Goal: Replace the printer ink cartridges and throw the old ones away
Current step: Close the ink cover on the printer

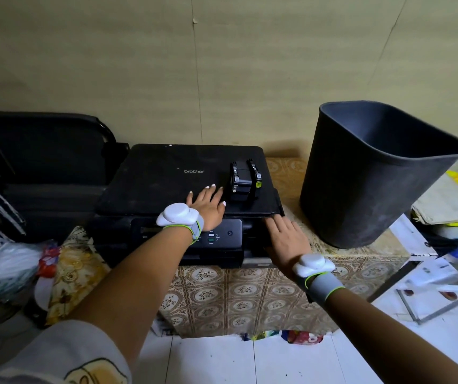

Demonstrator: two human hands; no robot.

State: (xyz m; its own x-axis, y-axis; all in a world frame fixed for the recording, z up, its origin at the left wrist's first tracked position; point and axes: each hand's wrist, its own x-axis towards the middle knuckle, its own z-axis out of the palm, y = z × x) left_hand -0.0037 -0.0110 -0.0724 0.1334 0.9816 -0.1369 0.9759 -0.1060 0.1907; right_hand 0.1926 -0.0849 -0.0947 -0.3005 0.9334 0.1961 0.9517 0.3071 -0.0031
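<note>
A low surface (250,295) draped in a floral-patterned cloth is standing against the wall in front of me. The black printer (167,184) is sitting on its left part, and the dark waste bin (361,189) is standing to the right of it, near the right edge, apart from the printer.

A plain beige wall (222,65) fills the far side, with a faint vertical seam. White floor tiles (222,361) lie near. A patterned cloth (250,295) drapes the low stand in the middle. A dark chair (47,151) stands far left; papers (444,200) are piled right.
</note>
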